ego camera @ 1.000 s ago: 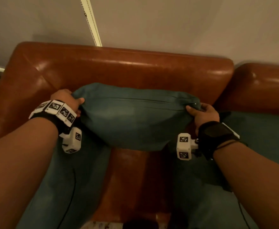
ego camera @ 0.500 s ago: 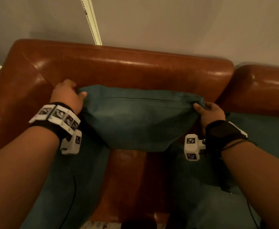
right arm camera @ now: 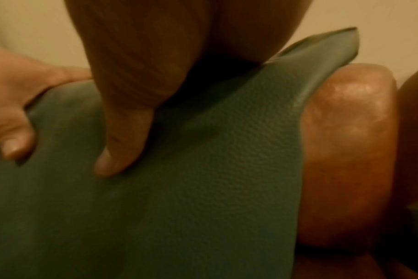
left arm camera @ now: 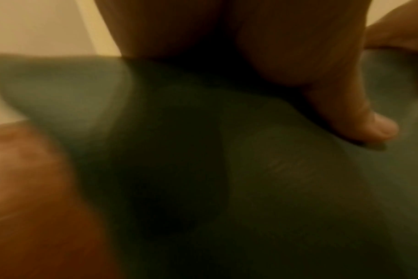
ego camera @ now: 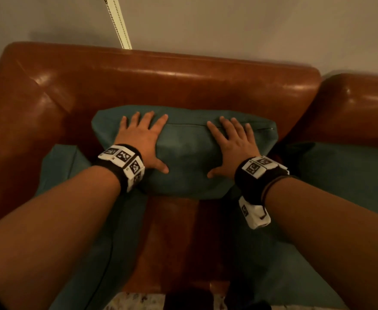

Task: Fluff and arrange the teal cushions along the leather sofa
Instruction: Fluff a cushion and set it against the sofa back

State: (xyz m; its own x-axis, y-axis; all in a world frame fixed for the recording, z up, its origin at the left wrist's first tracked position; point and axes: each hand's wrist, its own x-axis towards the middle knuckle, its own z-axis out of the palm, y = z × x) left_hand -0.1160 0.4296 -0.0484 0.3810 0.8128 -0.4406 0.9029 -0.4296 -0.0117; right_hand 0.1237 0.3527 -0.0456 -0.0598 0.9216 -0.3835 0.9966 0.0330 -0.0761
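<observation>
A teal cushion (ego camera: pixel 185 151) leans against the backrest of the brown leather sofa (ego camera: pixel 161 74), zip seam along its top. My left hand (ego camera: pixel 143 139) lies flat on its left half, fingers spread and straight. My right hand (ego camera: pixel 230 142) presses flat on its right half in the same way. In the left wrist view my thumb rests on the teal cushion (left arm camera: pixel 251 188). The right wrist view shows my thumb on the teal cushion (right arm camera: pixel 203 169), with the other hand's thumb at the left edge.
Two more teal cushions lie on the seat: one at the left (ego camera: pixel 89 231) under my left forearm, one at the right (ego camera: pixel 344 175). A second brown backrest section (ego camera: pixel 358 104) stands to the right. A patterned rug (ego camera: pixel 136 302) shows at the bottom edge.
Both hands let go of the cushion's side corners and moved inward onto its front face, now lying flat with spread fingers. The cushion stands closer against the backrest.
</observation>
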